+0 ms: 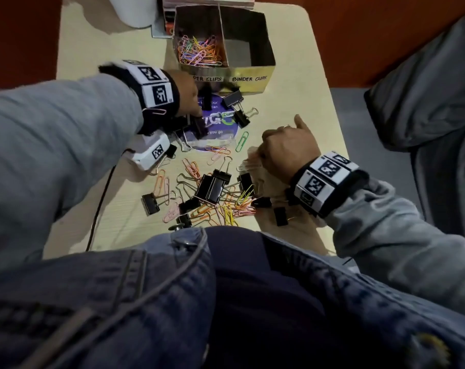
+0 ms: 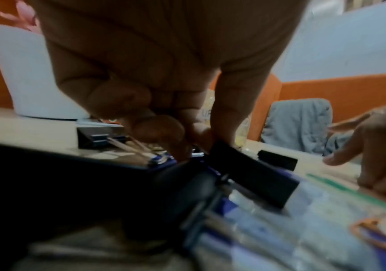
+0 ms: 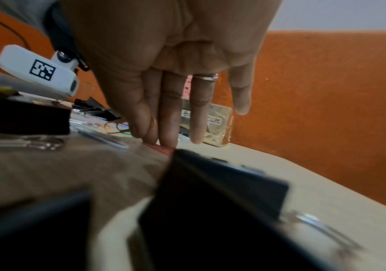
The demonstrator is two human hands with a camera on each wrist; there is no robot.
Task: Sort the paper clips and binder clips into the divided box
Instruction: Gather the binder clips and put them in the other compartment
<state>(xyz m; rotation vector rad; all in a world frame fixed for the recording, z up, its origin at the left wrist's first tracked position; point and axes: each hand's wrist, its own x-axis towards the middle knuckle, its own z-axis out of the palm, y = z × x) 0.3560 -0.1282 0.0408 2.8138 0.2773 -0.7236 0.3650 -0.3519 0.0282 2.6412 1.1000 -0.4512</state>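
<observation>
Denim jacket (image 1: 226,302) filled the foreground of the head view. Beyond it, loose paper clips (image 1: 226,209) and black binder clips (image 1: 212,186) lay mixed on the surface (image 1: 306,75). The divided box (image 1: 252,78) stood at the far end; its left compartment held coloured paper clips, and no clips showed in its right one, labelled BINDER CLIPS. The left hand (image 1: 188,94) reached over a purple round sticker (image 1: 220,123) near the box. The right hand (image 1: 287,147) rested at the right of the pile, fingers bent down to the surface.

Left wrist view: the fingers (image 2: 159,128) were curled, tips closed on a black binder clip (image 2: 252,174) that lay on the sticker. A white cylinder (image 2: 31,77) stood behind.

Right wrist view: a blurred black binder clip (image 3: 222,198) lay nearest the lens. The fingers (image 3: 171,119) pointed down nearly straight, the thumb and first two tips touching a small reddish item on the surface; whether they pinched it could not be told. The ringed finger and little finger were clear of it.
</observation>
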